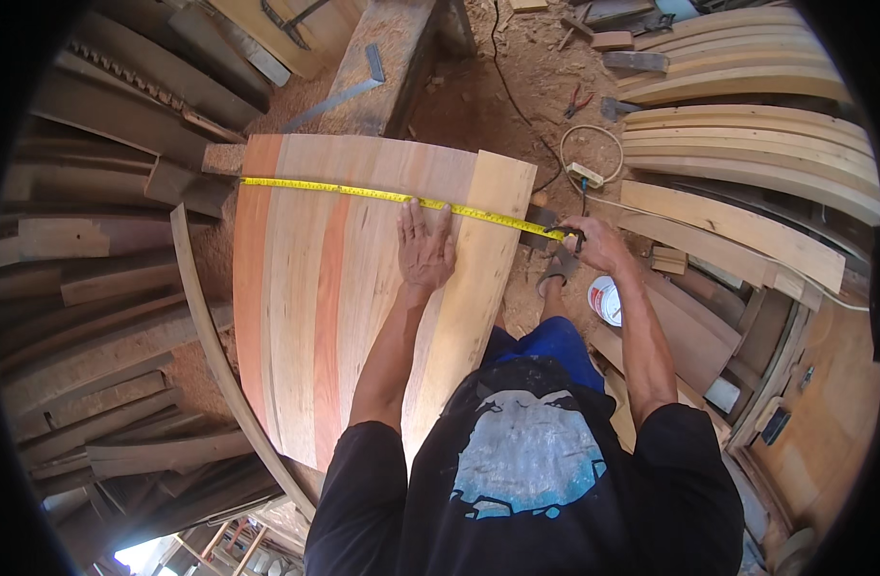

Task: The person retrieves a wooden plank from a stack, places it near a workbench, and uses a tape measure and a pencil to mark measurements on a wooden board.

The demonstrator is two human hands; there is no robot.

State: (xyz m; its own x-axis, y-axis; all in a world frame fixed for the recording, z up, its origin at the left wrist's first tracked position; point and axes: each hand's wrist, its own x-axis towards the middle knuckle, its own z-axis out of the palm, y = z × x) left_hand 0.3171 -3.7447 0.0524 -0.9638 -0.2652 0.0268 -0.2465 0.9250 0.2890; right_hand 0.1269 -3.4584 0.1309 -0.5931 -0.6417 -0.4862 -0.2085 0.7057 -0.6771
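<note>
We judge that the step in hand is measuring: we have the yellow tape blade (363, 193) laid across the panel of side-by-side planks (349, 288), near its far end. This panel lies in front of us and to the left, close to a timber beam (387, 48) on which a steel square (336, 104) rests. Our left hand (428, 252) is flat with its fingers a little apart, the fingertips on the blade; it grasps nothing, and how hard it presses we cannot tell. Our right hand (601, 250) is closed around the dark case of the tape measure (571, 237), just past the panel's right edge. At the left edge, the hook is too small for us to see if it catches. In our opinion, the next move calls for a straight, tight blade and a careful reading at the pale outer plank (486, 250)
</note>
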